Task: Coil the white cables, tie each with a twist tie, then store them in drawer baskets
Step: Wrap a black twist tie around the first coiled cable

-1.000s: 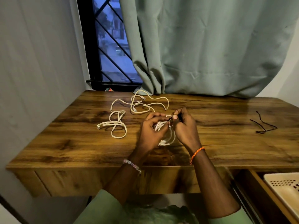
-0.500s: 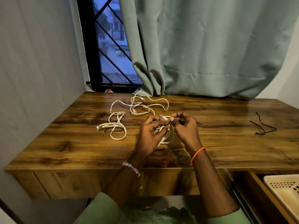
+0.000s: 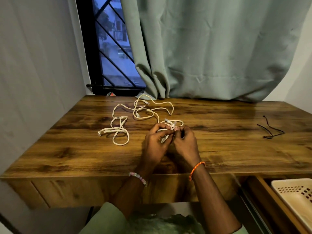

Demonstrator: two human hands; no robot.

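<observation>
A coiled white cable [image 3: 170, 124] is held over the middle of the wooden desk [image 3: 228, 149], mostly hidden behind my fingers. My left hand [image 3: 156, 144] grips the coil's near side. My right hand [image 3: 184, 142] pinches a thin dark twist tie at the top of the coil, fingertips touching those of the left. Two loose white cables lie uncoiled on the desk: one [image 3: 118, 130] to the left of my hands, another [image 3: 152, 108] tangled behind them. Spare black twist ties [image 3: 270, 129] rest at the desk's right.
An open drawer at the lower right holds a cream perforated basket [image 3: 293, 195]. A green curtain [image 3: 211, 48] hangs behind the desk, with a barred window [image 3: 113, 48] at the back left. A grey wall [image 3: 33, 81] borders the left side.
Both hands have shifted slightly away from me with the coil, which is now tilted so its far loop and plugs show above my fingers. The loose cables have not moved.
</observation>
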